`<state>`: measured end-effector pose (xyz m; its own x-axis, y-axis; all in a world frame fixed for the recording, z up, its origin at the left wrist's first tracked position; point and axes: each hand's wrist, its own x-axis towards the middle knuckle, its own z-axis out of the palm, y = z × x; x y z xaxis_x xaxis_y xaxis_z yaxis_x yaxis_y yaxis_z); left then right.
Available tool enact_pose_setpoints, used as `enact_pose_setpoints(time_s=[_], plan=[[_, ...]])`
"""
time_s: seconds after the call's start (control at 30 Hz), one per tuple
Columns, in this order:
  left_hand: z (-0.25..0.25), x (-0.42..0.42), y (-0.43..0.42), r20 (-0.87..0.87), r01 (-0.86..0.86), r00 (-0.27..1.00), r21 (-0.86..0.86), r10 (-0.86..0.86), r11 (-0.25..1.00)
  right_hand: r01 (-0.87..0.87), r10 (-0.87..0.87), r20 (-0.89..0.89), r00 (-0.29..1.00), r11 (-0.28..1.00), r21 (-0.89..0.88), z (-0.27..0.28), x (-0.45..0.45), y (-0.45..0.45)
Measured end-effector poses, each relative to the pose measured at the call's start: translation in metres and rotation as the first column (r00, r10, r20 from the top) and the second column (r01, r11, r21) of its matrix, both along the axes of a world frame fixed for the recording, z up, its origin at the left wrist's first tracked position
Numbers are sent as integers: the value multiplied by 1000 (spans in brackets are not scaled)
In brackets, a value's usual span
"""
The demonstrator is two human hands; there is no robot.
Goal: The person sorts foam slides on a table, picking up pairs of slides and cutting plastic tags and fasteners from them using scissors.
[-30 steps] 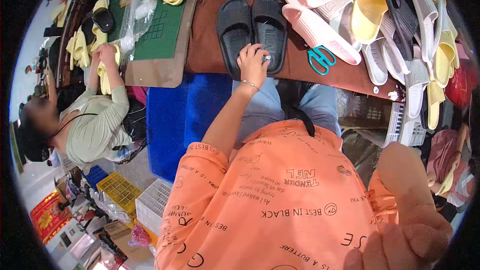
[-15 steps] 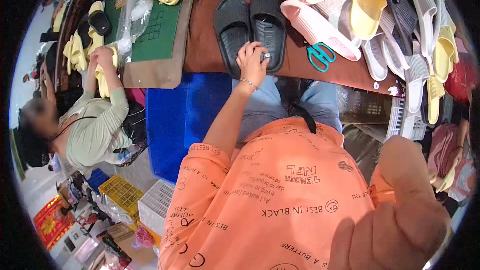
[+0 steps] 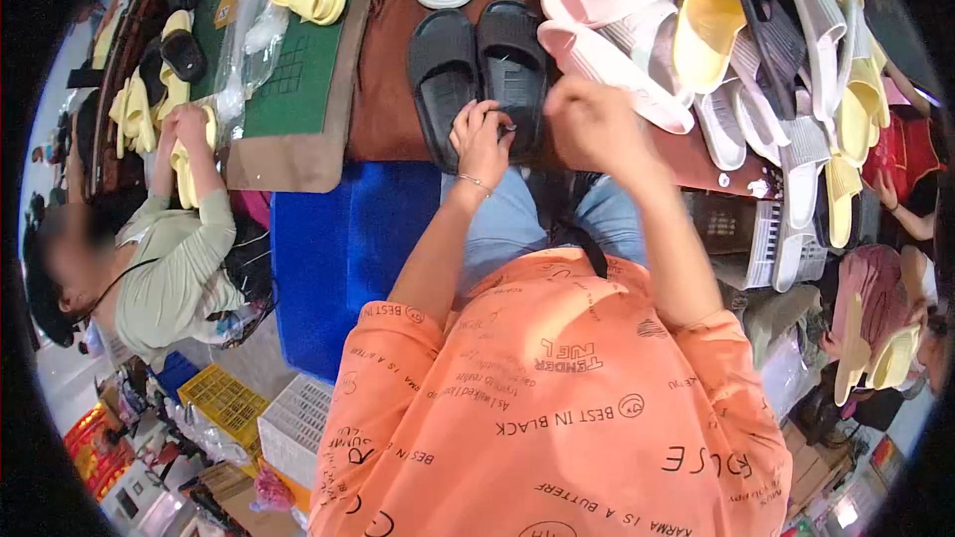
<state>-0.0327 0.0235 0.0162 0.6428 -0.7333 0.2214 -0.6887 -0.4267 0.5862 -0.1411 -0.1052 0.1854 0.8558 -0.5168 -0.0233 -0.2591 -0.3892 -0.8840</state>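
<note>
Head view, watching from afar. Biggest first: the cloth-covered desk [image 3: 383, 89]. On it, right side, a heap of slippers [image 3: 766, 40], mostly pink, yellow and grey; left side, a green mat [image 3: 313, 99].

Between them, at the near edge in front of the person, the black slippers [image 3: 477, 65], two side by side, soles down. Both point the same way: straps and toe ends away from the person, heels toward the lap. Long axes near parallel, running roughly square to the desk edge. Handling, my judgement: moulded foam or rubber, light, springy, bends at the sole, hard to break, maybe a bit slick on the smooth parts. I'd take hold at the strap or pinch the sole's side edges mid-length; the heel end alone would let the toe sag.

Right hand [image 3: 602, 124] is up just beside the pair, over the edge of the pink ones. Motion blur: I can't tell whether it's clenched, loose or carrying anything, or touching what's below.

Left hand [image 3: 482, 139] sits over the heel ends, fingers bent, seemingly pinching a small item [image 3: 508, 127] at the tips. Too small for me to identify; contact with the footbed unclear.
</note>
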Motion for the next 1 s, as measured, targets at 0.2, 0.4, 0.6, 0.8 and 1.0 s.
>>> enact_pose_setpoints(time_s=[0.2, 0.4, 0.6, 0.8, 1.0], plan=[[4, 2, 3, -53, 34, 998, -1, -34, 999, -9, 22, 54, 998, 974, -227, -148, 19, 12], [4, 7, 4, 85, -68, 995, 151, 55, 986, 97, -64, 110, 992, 943, -319, -165, 19, 20], [2, 28, 6, -82, 16, 996, 491, 28, 871, 135, -96, 133, 987, 933, -334, -172, 20, 23], [6, 33, 4, -131, 59, 991, 557, 17, 828, 193, -183, 64, 981, 950, -245, -168, 27, 25], [3, 41, 0, -74, 61, 997, 560, -24, 827, 145, -152, -8, 988, 955, -259, -163, 30, 21]])
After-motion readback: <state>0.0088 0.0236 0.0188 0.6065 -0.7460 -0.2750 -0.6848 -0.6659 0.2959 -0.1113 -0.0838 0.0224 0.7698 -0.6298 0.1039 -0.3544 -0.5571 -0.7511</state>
